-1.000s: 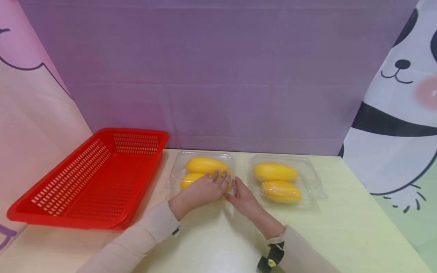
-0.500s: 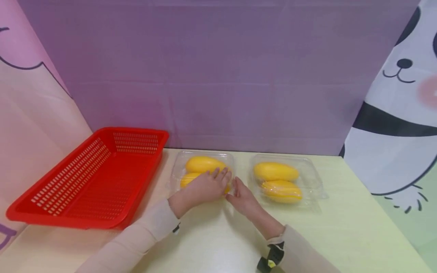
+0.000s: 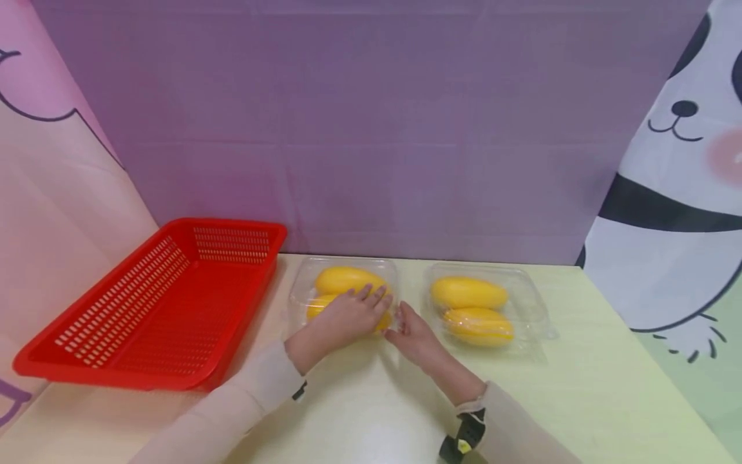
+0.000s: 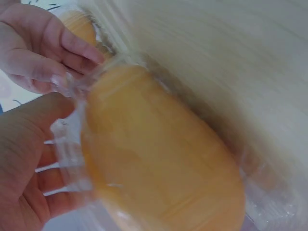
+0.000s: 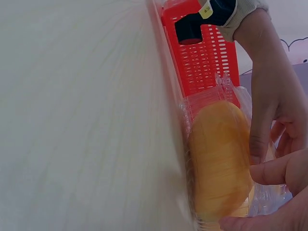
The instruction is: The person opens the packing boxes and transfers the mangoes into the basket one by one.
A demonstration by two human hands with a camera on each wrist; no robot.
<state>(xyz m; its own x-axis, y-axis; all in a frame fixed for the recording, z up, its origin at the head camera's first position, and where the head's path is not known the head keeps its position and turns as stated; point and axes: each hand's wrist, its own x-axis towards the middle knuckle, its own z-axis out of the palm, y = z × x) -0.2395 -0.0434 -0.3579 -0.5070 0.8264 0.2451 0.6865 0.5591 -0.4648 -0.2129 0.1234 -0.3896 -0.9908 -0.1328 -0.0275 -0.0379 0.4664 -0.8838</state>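
Observation:
In the head view, a clear plastic clamshell box [image 3: 310, 274] with two yellow oval fruits [image 3: 348, 280] stands mid-table. My left hand [image 3: 348, 317] lies over its right part, fingers spread across the lid. In the left wrist view the left hand's thumb [image 4: 60, 106] and fingers straddle the rim, one fruit [image 4: 159, 154] filling the view. My right hand [image 3: 418, 338] holds the box's near right corner, its thumb [image 5: 238, 224] and index finger apart on either side. Contact under the fingers is partly hidden.
A second clear clamshell box [image 3: 524, 293] with two yellow fruits [image 3: 478, 325] stands just right of my right hand. A red perforated basket [image 3: 203, 309] sits at the left. A purple backdrop [image 3: 371, 129] rises behind the table [image 3: 585, 380].
Both hands stay at the same box with hardly any shift. The boxes and fruits keep their places.

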